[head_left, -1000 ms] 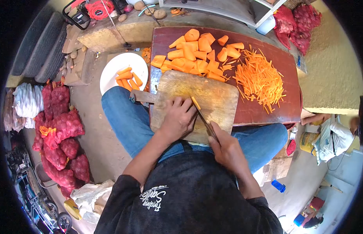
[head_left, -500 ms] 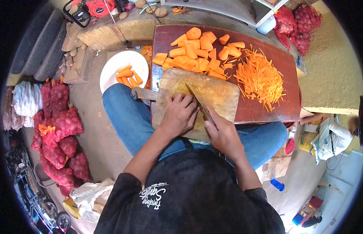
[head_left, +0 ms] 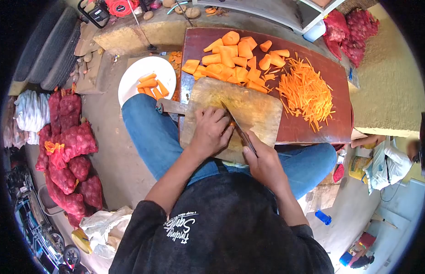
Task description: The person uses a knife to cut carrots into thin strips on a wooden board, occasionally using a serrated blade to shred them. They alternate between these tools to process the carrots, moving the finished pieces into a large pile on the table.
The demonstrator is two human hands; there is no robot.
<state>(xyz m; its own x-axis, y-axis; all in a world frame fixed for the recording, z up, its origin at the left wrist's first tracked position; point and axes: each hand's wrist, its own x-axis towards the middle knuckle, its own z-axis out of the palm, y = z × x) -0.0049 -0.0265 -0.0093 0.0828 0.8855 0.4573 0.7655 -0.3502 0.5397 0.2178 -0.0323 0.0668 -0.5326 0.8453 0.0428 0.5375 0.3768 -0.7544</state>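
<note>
Red table (head_left: pixel 295 132) holds carrots (head_left: pixel 226 57); slicing seems underway: my right hand (head_left: pixel 264 163) grips the knife (head_left: pixel 240 129); my curled left hand (head_left: pixel 209 131), hold hidden, should clear the blade (head_left: pixel 231 116).

White lettering (head_left: pixel 179 228) on a black shirt (head_left: pixel 242 228), on the near side of the cutting board (head_left: pixel 259 109), reads "Finding" and what appears to be "Santos," with a smaller line too fine to make out. Beyond the cutting board to the left, a red machine (head_left: pixel 114 11) carries an illegible pale marking.
</note>
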